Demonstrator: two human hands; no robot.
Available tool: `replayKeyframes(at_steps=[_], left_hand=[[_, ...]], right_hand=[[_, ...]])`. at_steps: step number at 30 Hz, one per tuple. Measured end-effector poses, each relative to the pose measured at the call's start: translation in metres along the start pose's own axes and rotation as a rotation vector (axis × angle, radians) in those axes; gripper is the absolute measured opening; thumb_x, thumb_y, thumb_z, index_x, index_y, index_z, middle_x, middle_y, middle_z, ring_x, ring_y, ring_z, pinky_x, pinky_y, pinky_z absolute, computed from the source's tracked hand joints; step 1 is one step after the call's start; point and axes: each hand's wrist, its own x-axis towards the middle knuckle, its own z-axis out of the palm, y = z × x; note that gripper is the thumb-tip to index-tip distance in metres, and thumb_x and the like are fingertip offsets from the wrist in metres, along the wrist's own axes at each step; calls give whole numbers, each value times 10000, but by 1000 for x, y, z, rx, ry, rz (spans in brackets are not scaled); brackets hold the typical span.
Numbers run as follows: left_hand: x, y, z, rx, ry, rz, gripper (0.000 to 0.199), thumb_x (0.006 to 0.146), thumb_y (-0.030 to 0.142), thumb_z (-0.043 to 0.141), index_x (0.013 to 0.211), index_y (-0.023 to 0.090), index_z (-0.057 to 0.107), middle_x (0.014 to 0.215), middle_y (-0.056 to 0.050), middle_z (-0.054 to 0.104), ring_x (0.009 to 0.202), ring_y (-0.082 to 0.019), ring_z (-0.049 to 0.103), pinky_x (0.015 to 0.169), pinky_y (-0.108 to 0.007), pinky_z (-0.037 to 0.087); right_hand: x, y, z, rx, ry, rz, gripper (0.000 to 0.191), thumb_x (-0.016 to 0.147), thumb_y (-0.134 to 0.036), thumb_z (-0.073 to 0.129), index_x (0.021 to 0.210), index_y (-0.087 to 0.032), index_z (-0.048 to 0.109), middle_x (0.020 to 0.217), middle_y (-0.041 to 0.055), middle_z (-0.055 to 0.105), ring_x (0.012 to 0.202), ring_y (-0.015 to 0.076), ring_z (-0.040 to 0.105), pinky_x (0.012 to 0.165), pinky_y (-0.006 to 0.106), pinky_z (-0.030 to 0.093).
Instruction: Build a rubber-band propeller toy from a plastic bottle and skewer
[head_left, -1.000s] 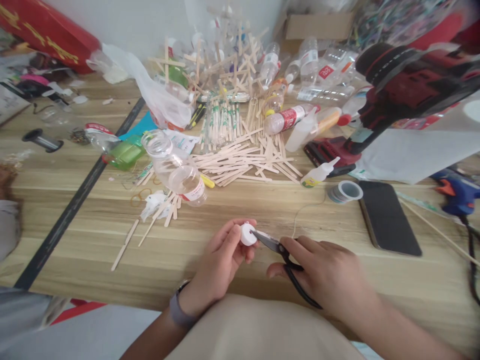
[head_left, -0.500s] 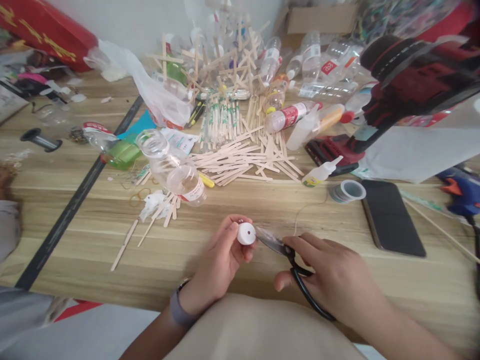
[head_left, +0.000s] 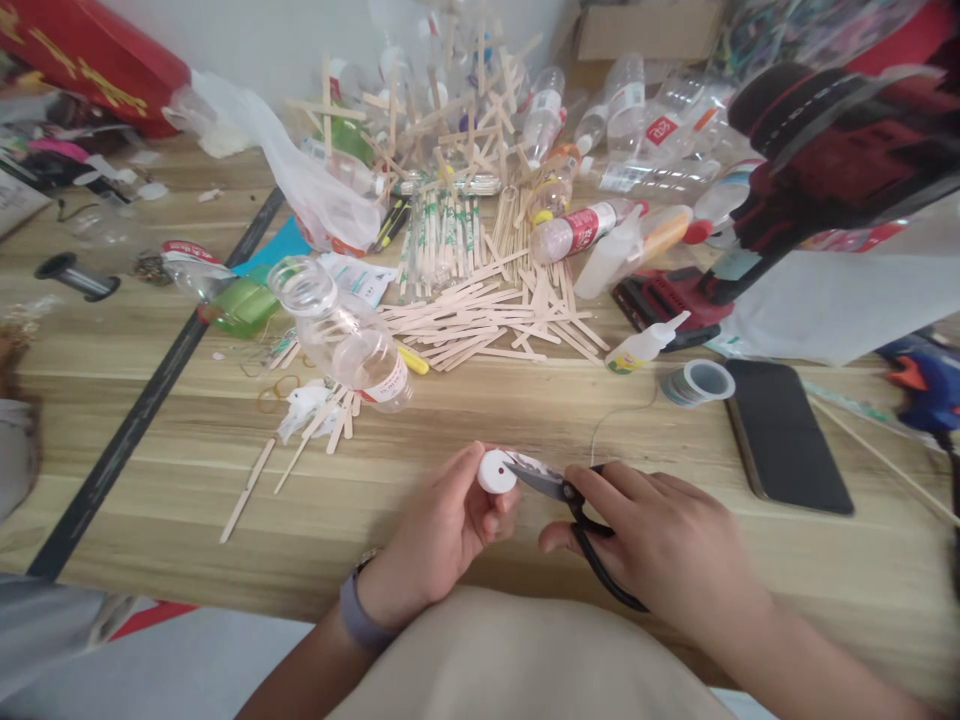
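Between the fingers of my left hand (head_left: 442,525) is a white bottle cap (head_left: 493,474) with a small dark hole in its top, which faces me. My right hand (head_left: 660,540) grips black-handled scissors (head_left: 541,482), its fingers through and around the handles. The blade tip rests at the cap's top, close beside the hole; whether it enters the hole cannot be made out. A thin thread (head_left: 596,430) runs on the table behind the scissors, from a grey spool (head_left: 697,383).
Wooden sticks (head_left: 472,325) lie beyond my hands, with a clear plastic bottle (head_left: 341,335) to their left. A phone (head_left: 787,435), a glue bottle (head_left: 646,345) and a red-and-black power drill (head_left: 795,190) stand or lie to the right. Another person's sleeve (head_left: 45,630) shows at left.
The scissors have moved left, and their tip has come from the cap's right edge onto its top near the hole. The cap stays in my left hand, slightly turned.
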Motion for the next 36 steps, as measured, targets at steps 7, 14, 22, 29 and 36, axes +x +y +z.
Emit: replayKeyframes(at_steps=[7,14,22,29,36], left_hand=[[1,0,0,65,75,140,322,866,445,648,965,140,620,675,1,586,572,-80,493,558,-202,364],[-2,-3,-1,124,63,241,348,846,474,675,1002,170,606,770,-4,620,637,-96,543,600,-229,405],[-3,-6,-1,178,69,305,300,856,435,679,1022,196,607,815,0,620,706,-112,579,691,-261,439],[-4,-8,-3,206,65,319,283,870,427,664,1027,199,601,801,0,620,713,-117,579,705,-269,431],[-5,-6,0,152,48,261,289,887,420,641,1007,160,605,765,-17,636,663,-111,558,643,-250,426]], right_hand=[[-3,0,-2,60,-19,30,627,956,-676,277,837,-199,667,610,-2,613,453,176,565,495,294,327],[-2,-5,-2,67,-35,43,642,982,-643,238,781,-196,653,572,3,600,418,174,563,456,300,306],[0,-9,-6,156,-92,84,621,983,-649,250,778,-206,633,553,-13,594,395,158,577,423,279,296],[-2,-8,-4,-6,-58,47,622,979,-648,240,763,-213,628,557,-8,582,415,181,569,471,304,289],[-3,-7,-2,-31,-9,-1,573,1011,-582,273,780,-199,632,563,-5,579,421,155,517,496,303,264]])
